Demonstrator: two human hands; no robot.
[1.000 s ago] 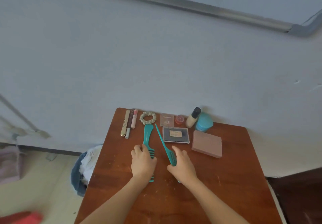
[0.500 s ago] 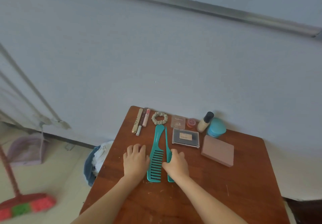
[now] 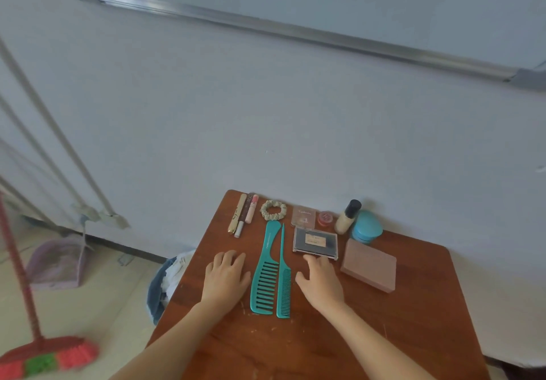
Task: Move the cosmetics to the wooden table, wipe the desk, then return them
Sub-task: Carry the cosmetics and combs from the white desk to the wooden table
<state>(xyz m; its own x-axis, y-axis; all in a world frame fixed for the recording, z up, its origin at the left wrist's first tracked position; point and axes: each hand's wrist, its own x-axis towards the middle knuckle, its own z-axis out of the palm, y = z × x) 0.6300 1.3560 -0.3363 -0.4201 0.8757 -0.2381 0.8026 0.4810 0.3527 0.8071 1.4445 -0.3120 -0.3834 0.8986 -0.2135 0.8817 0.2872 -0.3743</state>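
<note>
On the wooden table (image 3: pixel 413 335) two teal combs lie side by side: a wide-tooth comb (image 3: pixel 265 273) and a tail comb (image 3: pixel 283 282). My left hand (image 3: pixel 226 279) rests flat left of them, holding nothing. My right hand (image 3: pixel 320 282) hovers right of them, fingers spread, empty. Along the back edge lie three slim tubes (image 3: pixel 243 214), a scrunchie (image 3: pixel 273 210), a small clear compact (image 3: pixel 302 215), a red pot (image 3: pixel 325 218), a foundation bottle (image 3: pixel 347 217) and a blue jar (image 3: pixel 366 227). A dark palette (image 3: pixel 315 242) and a pink box (image 3: pixel 369 264) sit nearer.
A grey wall stands right behind the table, with a whiteboard frame (image 3: pixel 295 28) above. On the floor to the left are a heap of clothes (image 3: pixel 165 282), a purple dustpan (image 3: pixel 59 261) and a red-green broom (image 3: pixel 44 356).
Both hands have let go of the combs and moved apart to either side. The combs now lie straight and parallel. The view has shifted to the left.
</note>
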